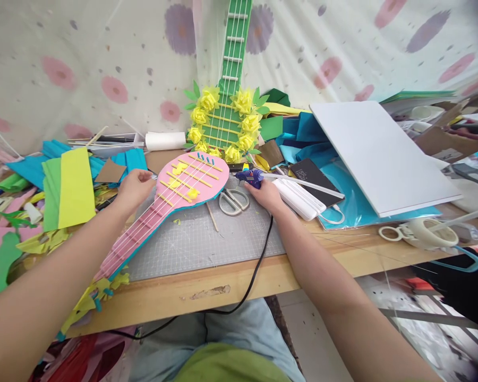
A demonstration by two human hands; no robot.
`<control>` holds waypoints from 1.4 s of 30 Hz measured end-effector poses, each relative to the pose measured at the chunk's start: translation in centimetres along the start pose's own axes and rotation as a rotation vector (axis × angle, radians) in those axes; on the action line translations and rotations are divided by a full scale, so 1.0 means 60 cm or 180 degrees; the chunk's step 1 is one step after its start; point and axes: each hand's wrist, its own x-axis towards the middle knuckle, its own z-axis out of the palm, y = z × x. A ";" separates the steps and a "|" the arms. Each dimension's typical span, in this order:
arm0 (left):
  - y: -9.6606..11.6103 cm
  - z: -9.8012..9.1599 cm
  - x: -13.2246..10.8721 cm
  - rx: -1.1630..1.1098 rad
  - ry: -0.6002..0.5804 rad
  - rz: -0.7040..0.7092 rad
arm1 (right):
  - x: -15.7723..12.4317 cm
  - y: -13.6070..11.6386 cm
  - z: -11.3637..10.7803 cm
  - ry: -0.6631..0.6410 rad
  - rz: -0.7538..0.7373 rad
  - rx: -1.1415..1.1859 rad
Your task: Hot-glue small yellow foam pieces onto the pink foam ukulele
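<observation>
Green shirt (231,366) is seen nearest; beyond, pink craft lute (205,181) is laid aslant on cutting mat (207,249), probably for easy reach. Left hand (135,185) is curled beside it, grip unclear; blue glue gun (252,178) is gripped by right hand (268,194).

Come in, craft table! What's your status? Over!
Right hand holds blue plastic glue gun. Left hand beside pink, blue-edged toy lute with white strings; its grip unclear. Possibly in the way: grey-handled scissors near the lute.
</observation>
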 end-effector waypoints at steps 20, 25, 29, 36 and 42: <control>0.046 0.025 0.029 0.1326 -0.0807 0.0068 | 0.001 -0.001 0.001 -0.0043 0.0018 -0.0142; 0.035 0.020 0.030 0.1079 -0.0555 0.0202 | 0.004 0.003 0.003 -0.0063 -0.0037 -0.0167; 0.016 0.015 0.040 0.0676 -0.0238 0.0415 | 0.004 0.003 0.003 -0.0063 -0.0036 -0.0124; 0.043 0.016 -0.010 -0.0243 0.0145 0.0557 | 0.004 0.004 0.004 0.0331 -0.0030 0.0203; 0.071 0.032 -0.072 -0.0467 -0.0006 0.0818 | -0.027 -0.022 -0.018 0.0278 -0.0620 0.1889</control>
